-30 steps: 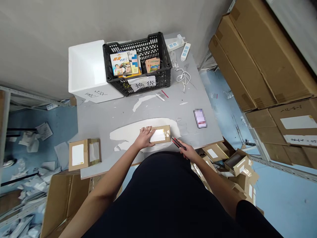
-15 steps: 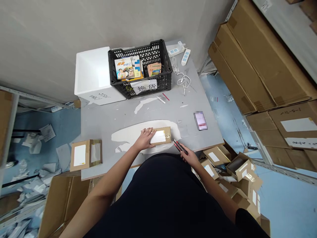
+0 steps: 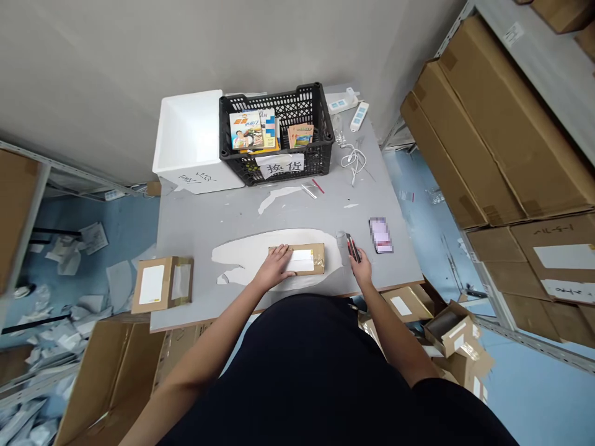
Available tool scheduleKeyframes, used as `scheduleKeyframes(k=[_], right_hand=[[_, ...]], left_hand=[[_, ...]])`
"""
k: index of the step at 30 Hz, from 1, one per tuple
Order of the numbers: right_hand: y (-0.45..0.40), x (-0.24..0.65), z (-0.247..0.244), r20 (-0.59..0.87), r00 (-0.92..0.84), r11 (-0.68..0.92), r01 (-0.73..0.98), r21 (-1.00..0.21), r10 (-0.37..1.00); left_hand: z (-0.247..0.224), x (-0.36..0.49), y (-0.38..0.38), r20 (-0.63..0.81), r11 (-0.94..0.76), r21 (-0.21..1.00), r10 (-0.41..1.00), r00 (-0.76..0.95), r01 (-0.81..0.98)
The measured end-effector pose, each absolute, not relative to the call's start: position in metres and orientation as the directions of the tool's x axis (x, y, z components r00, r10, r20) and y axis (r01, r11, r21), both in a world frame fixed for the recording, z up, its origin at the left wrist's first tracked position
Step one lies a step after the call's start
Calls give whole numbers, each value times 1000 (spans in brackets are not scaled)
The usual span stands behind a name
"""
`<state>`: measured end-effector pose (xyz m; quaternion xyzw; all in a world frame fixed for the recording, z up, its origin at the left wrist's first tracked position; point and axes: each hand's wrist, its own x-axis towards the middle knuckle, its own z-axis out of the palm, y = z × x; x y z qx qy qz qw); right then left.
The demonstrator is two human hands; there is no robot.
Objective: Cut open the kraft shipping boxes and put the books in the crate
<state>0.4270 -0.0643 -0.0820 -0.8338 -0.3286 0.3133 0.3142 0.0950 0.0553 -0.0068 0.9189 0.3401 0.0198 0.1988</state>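
Note:
My left hand [image 3: 279, 266] lies flat on the left end of a small taped cardboard parcel [image 3: 310, 260], which has a white label on top. The parcel sits on a pale patch of the grey table [image 3: 209, 217]. My right hand [image 3: 361, 269] grips a black and red utility knife [image 3: 353, 248], a short way to the right of the parcel. Just past the knife lies a phone [image 3: 381, 235], its screen blurred. Further left on the table stands a second cardboard package [image 3: 160, 286] with a white label and clear tape.
At the table's far edge stand a black plastic crate [image 3: 320, 148] holding books and a white foam box [image 3: 186, 142]. Power strips [image 3: 359, 116] and a white cable [image 3: 353, 164] lie to the right. Stacked cartons, shelving, and scattered packaging surround the table.
My right hand has moved rightward, away from the parcel, and the knife now points away from me. My left hand stays on the parcel. The whole view has shifted slightly.

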Motion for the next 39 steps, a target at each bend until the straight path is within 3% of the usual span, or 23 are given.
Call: scheduleKeyframes(k=[6, 13, 16, 19, 22, 24, 29, 35, 39], right_hand=[[-41, 436, -104, -354, 621, -676, 416, -608, 699], [-41, 428, -90, -223, 662, -670, 561, -486, 716], [-31, 415, -66, -86, 525, -476, 677, -561, 847], [-14, 388, -33, 30, 220, -159, 785, -599, 975], [6, 353, -2, 26, -186, 172, 836, -521, 982], [18, 330, 9, -33, -347, 300, 851, -432, 937], [37, 303, 12, -239, -390, 327, 908, -263, 889], [33, 301, 11, -247, -496, 460, 867, -193, 832], [34, 298, 10, -281, -487, 458, 873, -165, 827]], left_hand=[[-1, 79, 39, 41, -464, 499, 856, 515, 732], [2, 69, 36, 42, -514, 467, 826, 563, 720], [1, 73, 32, 73, -595, 432, 772, 632, 678], [3, 77, 26, 73, -667, 402, 707, 704, 628], [10, 80, 22, 18, -697, 373, 665, 746, 612], [14, 80, 20, -22, -700, 359, 655, 755, 618], [13, 80, 18, -80, -703, 347, 637, 767, 620], [2, 79, 12, -114, -702, 291, 649, 752, 650], [-2, 82, 9, -118, -688, 260, 674, 729, 678]])
